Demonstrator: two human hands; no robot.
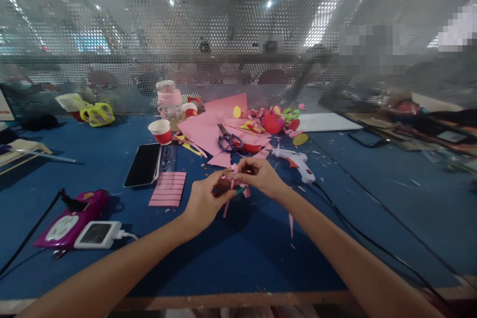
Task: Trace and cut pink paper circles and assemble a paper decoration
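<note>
My left hand (204,198) and my right hand (264,178) meet above the middle of the blue table. Between their fingertips is a small pink paper piece (234,169), pinched from both sides. A narrow pink strip (226,208) hangs below the left fingers. Something thin and green (241,192) pokes out by the left fingertips; its kind cannot be made out. Just beyond the hands lie pink paper sheets (197,131) and blue-handled scissors (230,142). A white glue gun (296,161) rests to the right of my right hand. Fingers partly hide the held piece.
Left of my hands are a lined pink card (167,190), a phone (143,165), a red-and-white paper cup (161,132) and a purple power strip (74,221) with a white charger (99,235). A bottle (170,102) stands behind. The glue gun's cord (354,235) runs right.
</note>
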